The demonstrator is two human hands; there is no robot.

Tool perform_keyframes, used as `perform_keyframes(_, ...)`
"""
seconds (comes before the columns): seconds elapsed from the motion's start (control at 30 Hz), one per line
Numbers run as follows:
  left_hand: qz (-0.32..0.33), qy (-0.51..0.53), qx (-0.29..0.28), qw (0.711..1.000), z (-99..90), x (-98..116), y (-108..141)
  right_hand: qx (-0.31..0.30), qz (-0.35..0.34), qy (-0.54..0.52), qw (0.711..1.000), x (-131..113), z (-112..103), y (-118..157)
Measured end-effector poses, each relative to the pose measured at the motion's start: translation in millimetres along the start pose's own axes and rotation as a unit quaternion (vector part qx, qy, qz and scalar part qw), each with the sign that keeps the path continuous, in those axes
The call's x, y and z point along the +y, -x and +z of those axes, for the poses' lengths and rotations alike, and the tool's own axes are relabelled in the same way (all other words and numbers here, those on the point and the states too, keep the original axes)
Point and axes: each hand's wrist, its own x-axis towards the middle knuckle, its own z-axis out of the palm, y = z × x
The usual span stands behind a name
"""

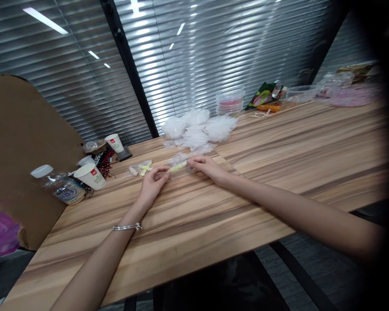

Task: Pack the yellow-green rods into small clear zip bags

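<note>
My left hand (152,183) and right hand (207,166) pinch fingers on opposite ends of one slim yellow-filled clear packet (178,167) low over the surface (278,151); one filled packet (141,168) lies beside, many empty bags (197,129) remain.

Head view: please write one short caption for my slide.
Both hands, left hand and right hand, hold a small yellow-filled clear packet over a wooden table.

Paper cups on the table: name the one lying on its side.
The paper cup nearer the person, beside the plastic bottle, lies tipped with its mouth facing left. The other paper cup, farther back, stands upright.
</note>
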Motion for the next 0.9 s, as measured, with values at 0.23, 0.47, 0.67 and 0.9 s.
perform_keyframes(0.23,0.022,0.013,0.027,0.999,4.5,10,3,0.002,0.001,-0.012,1.000,0,0,1)
perform_keyframes(0.47,0.023,0.019,0.014,0.999,6.3,13,5,0.016,-0.004,-0.017,1.000,-1,1,-1)
perform_keyframes(0.67,0.024,0.024,0.013,0.999,2.0,3,-1,0.012,-0.029,-0.009,0.999,1,2,-1)
perform_keyframes(0.9,0.022,0.016,0.025,0.999,0.5,1,-1,0.010,-0.015,0.013,1.000,-2,2,1)
